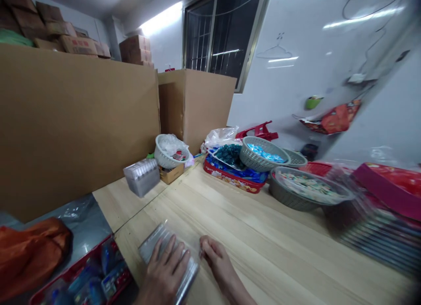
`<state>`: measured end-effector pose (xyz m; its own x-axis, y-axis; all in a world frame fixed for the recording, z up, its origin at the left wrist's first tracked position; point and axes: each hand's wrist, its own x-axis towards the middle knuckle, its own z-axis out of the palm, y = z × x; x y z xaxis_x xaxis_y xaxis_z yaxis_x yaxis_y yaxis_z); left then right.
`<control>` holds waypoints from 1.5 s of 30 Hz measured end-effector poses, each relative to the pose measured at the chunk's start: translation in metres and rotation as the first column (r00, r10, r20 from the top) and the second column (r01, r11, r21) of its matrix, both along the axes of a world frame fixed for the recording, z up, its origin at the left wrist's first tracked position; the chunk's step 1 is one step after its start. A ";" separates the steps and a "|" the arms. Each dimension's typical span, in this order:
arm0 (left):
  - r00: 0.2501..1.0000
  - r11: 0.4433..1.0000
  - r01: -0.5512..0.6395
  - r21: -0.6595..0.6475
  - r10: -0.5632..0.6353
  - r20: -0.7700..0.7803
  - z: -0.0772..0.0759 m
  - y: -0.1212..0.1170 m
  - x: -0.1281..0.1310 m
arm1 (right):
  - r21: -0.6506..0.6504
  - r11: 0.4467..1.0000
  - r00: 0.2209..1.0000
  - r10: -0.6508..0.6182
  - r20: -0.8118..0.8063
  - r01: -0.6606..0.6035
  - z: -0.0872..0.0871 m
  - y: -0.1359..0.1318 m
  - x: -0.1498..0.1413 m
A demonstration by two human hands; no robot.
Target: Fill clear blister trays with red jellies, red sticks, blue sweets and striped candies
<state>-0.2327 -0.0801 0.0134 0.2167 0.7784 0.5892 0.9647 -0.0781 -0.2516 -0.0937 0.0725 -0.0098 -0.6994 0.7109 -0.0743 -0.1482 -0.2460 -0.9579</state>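
My left hand lies with its fingers spread across a clear plastic pack on the wooden table. The pack looks flat and box-like, with a see-through, shiny surface. Just right of it, my right hand is closed, thumb and fingers pinched together. Something thin and clear may be between those fingertips, but blur hides it. Farther back on the left stands a block of clear plastic cases, apart from both hands.
A grey basket sits behind the cases. A red tin and grey baskets of small packets line the back right. Stacked trays stand at right. A red crate of bottles is lower left. Tall cardboard borders the left.
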 end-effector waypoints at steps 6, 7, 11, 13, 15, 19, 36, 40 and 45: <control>0.999 0.996 -0.054 0.072 0.054 0.007 -0.008 -0.006 -0.002 | -0.353 0.923 0.977 -0.197 -0.085 0.155 -0.022 0.060 0.000; 0.998 0.995 -0.059 0.085 0.060 -0.004 -0.009 -0.004 -0.002 | -0.372 0.913 0.973 -0.213 -0.086 0.167 -0.025 0.069 -0.001; 0.997 0.988 -0.054 0.146 0.060 -0.039 -0.003 -0.001 -0.003 | -0.288 0.908 0.946 -0.323 -0.024 0.303 -0.029 0.111 -0.007; 0.996 0.992 -0.024 0.121 0.034 -0.080 0.002 -0.001 -0.006 | -0.226 0.901 0.925 -0.380 0.003 0.371 -0.024 0.132 -0.005; 0.993 0.996 0.004 0.091 0.007 -0.120 0.004 0.000 -0.008 | -0.085 0.850 0.854 -0.519 0.035 0.520 -0.014 0.147 0.002; 0.994 0.996 0.002 0.089 0.008 -0.109 -0.004 0.005 -0.003 | 0.306 0.741 0.771 -0.636 0.035 0.597 0.007 0.123 0.015; 0.972 0.890 0.006 -0.456 0.103 0.213 0.030 -0.024 -0.001 | -0.322 0.856 0.911 0.410 -0.053 -0.404 0.052 -0.027 -0.013; 0.968 0.864 -0.015 -0.504 0.139 0.211 0.045 -0.034 -0.012 | -0.320 0.833 0.890 0.445 -0.097 -0.452 0.048 -0.035 -0.030; 0.987 0.932 -0.041 -0.360 0.094 0.131 0.035 -0.037 -0.025 | -0.039 0.921 0.919 0.390 0.064 -0.388 0.048 -0.040 -0.043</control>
<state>-0.2577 -0.1168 0.0482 0.0901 0.9519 0.2927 0.9945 -0.0703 -0.0777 -0.1372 0.0321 0.0382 -0.9127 0.3813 -0.1466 0.0303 -0.2948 -0.9551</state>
